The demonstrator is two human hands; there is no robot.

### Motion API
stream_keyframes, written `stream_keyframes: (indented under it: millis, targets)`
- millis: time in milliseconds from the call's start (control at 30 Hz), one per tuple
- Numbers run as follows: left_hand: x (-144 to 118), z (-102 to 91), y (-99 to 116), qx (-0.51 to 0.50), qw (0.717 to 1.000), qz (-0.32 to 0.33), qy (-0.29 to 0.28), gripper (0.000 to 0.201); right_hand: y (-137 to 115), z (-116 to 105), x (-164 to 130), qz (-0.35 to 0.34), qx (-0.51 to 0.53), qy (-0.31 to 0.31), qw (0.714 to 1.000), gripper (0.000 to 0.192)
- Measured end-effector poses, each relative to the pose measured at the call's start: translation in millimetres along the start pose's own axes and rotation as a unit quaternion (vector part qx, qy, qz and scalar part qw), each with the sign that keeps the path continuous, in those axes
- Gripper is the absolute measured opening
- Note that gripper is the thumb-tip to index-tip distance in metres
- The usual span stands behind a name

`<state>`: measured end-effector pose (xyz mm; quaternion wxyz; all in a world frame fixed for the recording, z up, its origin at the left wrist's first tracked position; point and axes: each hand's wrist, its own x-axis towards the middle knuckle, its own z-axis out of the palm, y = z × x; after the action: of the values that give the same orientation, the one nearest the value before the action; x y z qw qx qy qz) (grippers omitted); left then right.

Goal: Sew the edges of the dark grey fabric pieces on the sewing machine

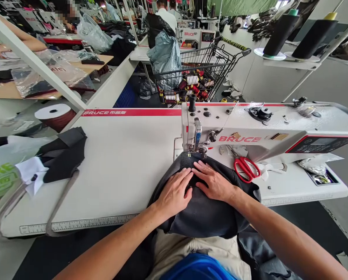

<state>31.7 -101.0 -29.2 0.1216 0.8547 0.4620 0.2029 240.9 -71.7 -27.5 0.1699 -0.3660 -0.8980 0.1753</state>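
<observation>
A dark charcoal-grey piece of soft, matte fabric (pixel 213 216) is lying broadly spread and loosely creased, its far edge sitting at the needle end of the white, red-lettered sewing machine (pixel 243 126), its near part hanging past the white, flat-topped desk's (pixel 118 163) front edge.

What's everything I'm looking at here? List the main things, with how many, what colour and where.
Sewing machine: one, white and red, right of centre
Tabletop: one, white, beneath the machine
Cloth: one visible bundle, dark, under both hands
Scissors: one, red-handled, right of the cloth
Thread cones: two, black, upper right
Fabric pieces: several, dark, table's left end
Cart: one, black, beyond the table
Thread spools: many, mixed colours, in the cart
Other people: several, background
Left hand: one, bare, on the cloth
Right hand: one, bare, on the cloth
</observation>
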Motion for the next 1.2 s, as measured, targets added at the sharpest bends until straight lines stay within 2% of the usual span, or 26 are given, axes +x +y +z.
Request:
stream_keyframes:
  millis: [133, 300, 467, 733, 900, 1067, 1200]
  targets:
    - [-3.1, -10.0, -2.6, 0.032, 0.999, -0.006, -0.026, 0.050, -6.3, -3.5, -4.2, -0.009, -0.031, -0.030, 0.999, 0.059]
    - [-4.2, -19.5, -3.7, 0.028, 0.998, -0.008, -0.054, 0.048, -0.6, 1.3, -9.6, -0.033, -0.039, -0.050, 0.997, 0.057]
    - [-2.3, -23.0, -5.1, 0.038, 0.996, 0.013, -0.079, 0.066, 1.7, 1.7, -13.1, -0.067, -0.061, -0.056, 0.994, 0.054]
    - [-4.9, -25.1, -16.1, 0.062, 0.993, 0.040, -0.089, 0.050, -4.1, 9.0, -15.8, -0.038, -0.112, -0.045, 0.992, 0.056]
    - [-5.2, -20.9, -16.2, 0.049, 0.995, 0.057, -0.071, 0.051, -2.7, 7.8, -16.5, -0.050, -0.115, -0.043, 0.991, 0.058]
    - [-3.1, -22.2, -17.9, 0.070, 0.992, 0.039, -0.094, 0.062, -3.4, -0.6, -14.6, -0.047, -0.110, -0.065, 0.991, 0.056]
    - [-2.1, -24.1, -21.7, 0.092, 0.990, 0.041, -0.099, 0.054, -5.9, -5.9, -12.5, -0.034, -0.103, -0.085, 0.991, 0.056]
